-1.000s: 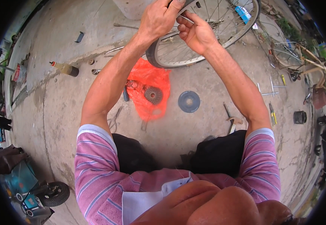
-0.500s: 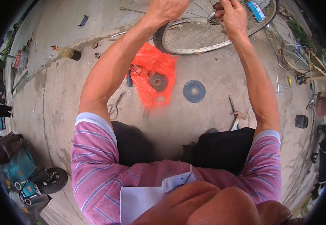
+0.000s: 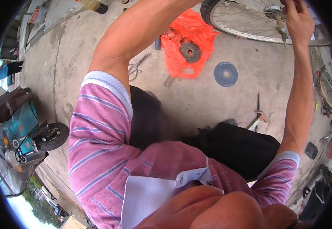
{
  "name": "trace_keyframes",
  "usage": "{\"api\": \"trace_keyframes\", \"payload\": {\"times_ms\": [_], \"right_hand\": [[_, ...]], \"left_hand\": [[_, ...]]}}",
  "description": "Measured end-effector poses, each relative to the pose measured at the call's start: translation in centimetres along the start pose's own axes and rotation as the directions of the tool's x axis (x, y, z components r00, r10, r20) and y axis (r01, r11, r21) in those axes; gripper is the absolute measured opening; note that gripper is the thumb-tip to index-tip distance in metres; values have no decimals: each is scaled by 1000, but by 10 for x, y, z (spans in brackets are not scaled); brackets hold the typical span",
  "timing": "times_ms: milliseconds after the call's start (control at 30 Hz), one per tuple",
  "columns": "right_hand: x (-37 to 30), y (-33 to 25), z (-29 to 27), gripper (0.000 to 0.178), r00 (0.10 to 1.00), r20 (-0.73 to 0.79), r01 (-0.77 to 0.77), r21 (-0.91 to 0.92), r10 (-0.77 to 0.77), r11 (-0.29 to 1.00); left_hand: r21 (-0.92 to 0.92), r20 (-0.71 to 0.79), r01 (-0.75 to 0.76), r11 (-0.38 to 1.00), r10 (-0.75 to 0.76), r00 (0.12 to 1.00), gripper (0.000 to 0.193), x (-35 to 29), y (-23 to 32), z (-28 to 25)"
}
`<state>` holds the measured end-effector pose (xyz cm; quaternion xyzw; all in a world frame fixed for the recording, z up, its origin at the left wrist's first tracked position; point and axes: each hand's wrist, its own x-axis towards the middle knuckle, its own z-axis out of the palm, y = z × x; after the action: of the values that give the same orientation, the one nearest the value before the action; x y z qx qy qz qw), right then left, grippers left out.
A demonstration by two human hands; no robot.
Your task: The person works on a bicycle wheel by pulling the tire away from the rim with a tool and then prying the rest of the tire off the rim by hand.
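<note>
A spoked bicycle wheel (image 3: 239, 35) with a black tyre is at the upper right, partly cut off by the top edge. My right hand (image 3: 300, 26) is at its hub (image 3: 275, 13), fingers bent together; whatever they pinch is hidden. My left forearm (image 3: 150, 19) reaches past the top edge, so that hand is out of sight. Between wheel and knees, an orange-red plastic bag (image 3: 202, 28) lies spread on the concrete. On it rests a dark toothed freewheel (image 3: 190, 52). Right of the bag is a round blue-grey disc (image 3: 225, 74).
Scissors (image 3: 135, 69) lie by my left knee, near a dark tool handle (image 3: 157, 43). A hammer (image 3: 262, 116) lies before my right knee. A yellowish bottle (image 3: 93, 5) is at the upper left. Farther left are a teal vehicle (image 3: 26, 147) and a person (image 3: 5, 71).
My view has turned, so the bag, disc and tools appear higher and farther right. My left hand has left the picture; my right hand is still by the wheel's hub.
</note>
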<state>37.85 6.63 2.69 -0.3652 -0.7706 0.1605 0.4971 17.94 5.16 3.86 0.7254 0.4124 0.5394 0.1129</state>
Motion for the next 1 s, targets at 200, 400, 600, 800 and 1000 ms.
{"api": "trace_keyframes", "payload": {"times_ms": [200,400,600,800,1000], "right_hand": [[9,36,-3,25,997,-74,11,-72,-16,997],[10,44,-24,32,998,39,-51,-43,53,998],[10,43,0,30,995,-57,-80,48,83,996],[9,31,-13,34,988,50,-144,-31,145,989],[14,57,3,32,999,-45,-26,-65,23,998]], "left_hand": [[-34,-12,50,998,-50,999,45,-4,5,7],[-52,-29,-76,996,75,997,42,-3,10,7],[118,7,54,992,-56,998,52,-2,0,1],[68,-8,71,995,-71,997,51,4,2,5],[141,-53,81,987,-74,996,51,-9,-4,2]]}}
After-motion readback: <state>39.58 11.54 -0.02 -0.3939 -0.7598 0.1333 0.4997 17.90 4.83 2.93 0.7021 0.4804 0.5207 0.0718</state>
